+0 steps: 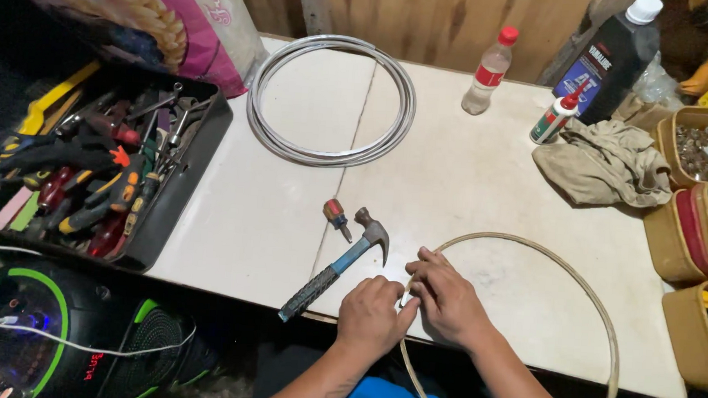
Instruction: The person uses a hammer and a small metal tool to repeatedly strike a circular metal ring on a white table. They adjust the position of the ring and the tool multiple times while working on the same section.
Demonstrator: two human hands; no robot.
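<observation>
Pinching the thin tan wire hoop (578,278) at its near-left arc on the white tabletop (470,181), left hand (373,315) and right hand (444,299) both grip it beside the blue-handled claw hammer (338,265), seemingly mid-bend, needing steady grip.

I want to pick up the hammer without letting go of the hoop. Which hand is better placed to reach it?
Left, probably. The left hand lies right beside the hammer handle, while the right hand sits farther off, fingers pinching the tan hoop and able to keep its grip there.
</observation>
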